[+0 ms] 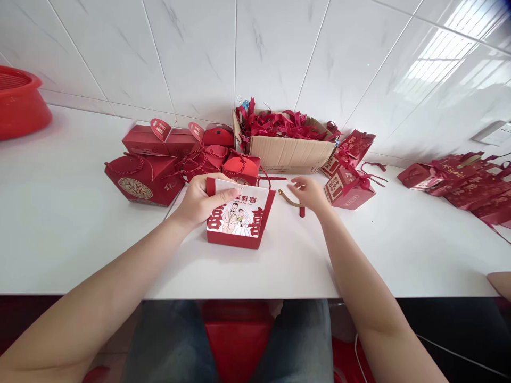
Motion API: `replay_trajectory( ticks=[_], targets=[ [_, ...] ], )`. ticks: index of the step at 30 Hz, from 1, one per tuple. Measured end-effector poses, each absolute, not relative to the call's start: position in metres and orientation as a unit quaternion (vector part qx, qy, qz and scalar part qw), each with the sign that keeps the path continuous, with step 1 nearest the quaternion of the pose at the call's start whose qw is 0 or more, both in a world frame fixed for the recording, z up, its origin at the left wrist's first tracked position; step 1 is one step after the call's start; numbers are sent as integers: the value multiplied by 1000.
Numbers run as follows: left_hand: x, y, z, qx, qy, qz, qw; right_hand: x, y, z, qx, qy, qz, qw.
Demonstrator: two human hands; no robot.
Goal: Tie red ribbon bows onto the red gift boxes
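Observation:
My left hand (205, 199) is wrapped round the left side of a small red gift box (266, 223), its thumb lying on the front. A white card with a cartoon wedding couple (239, 213) and red characters covers that face. A dark red cord loops out at the box's upper right. To the right, my right hand (309, 192) hovers with loosely curved fingers, holding nothing that I can see. Directly by it is a narrow gold-brown strap (288, 199); a short dark red piece (302, 211) shows under the hand.
Behind stands a cardboard box (293, 154) full of red ribbons (275, 125). Several red gift boxes (143, 178) are grouped left, with ribbon-tied ones (351, 186) right and more (459, 178) far right. A red basin (22, 106) sits far left. Another person's arm (499, 282) shows at the right edge.

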State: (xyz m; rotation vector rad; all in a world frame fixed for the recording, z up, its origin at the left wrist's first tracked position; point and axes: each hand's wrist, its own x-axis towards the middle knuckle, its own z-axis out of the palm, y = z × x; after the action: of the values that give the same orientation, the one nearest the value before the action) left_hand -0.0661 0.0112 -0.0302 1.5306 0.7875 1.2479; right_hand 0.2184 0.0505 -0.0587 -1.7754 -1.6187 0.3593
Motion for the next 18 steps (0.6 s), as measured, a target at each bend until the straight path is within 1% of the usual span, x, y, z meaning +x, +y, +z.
replay_trajectory(
  ticks=[1, 5, 9, 11, 12, 13, 14, 15, 16, 18],
  targets=[
    [-66, 11, -31, 628, 328, 512, 486, 213, 53, -64, -682, -638, 143, 328],
    [-66, 11, -32, 625, 328, 512, 489, 190, 60, -81, -679, -658, 130, 301],
    [-62, 6, -29, 625, 337, 519, 476, 189, 55, -76, -659, -670, 123, 319],
    [-58, 3, -29, 621, 349, 532, 458, 193, 43, -63, -633, -671, 117, 367],
    [-56, 1, -28, 621, 354, 540, 445, 194, 33, -54, -615, -666, 112, 407],
    [-54, -1, -29, 623, 357, 549, 428, 194, 23, -46, -558, -645, 119, 508],
    [-52, -2, -29, 628, 359, 556, 409, 192, 11, -38, -489, -631, 137, 587],
    [-51, -3, -30, 634, 359, 563, 390, 188, 0, -31, -417, -634, 160, 631],
    [-49, -4, -31, 640, 357, 569, 373, 183, -11, -25, -353, -657, 178, 642],
    [-48, -5, -32, 650, 353, 575, 349, 170, -28, -18, -269, -732, 172, 602]
  ],
)
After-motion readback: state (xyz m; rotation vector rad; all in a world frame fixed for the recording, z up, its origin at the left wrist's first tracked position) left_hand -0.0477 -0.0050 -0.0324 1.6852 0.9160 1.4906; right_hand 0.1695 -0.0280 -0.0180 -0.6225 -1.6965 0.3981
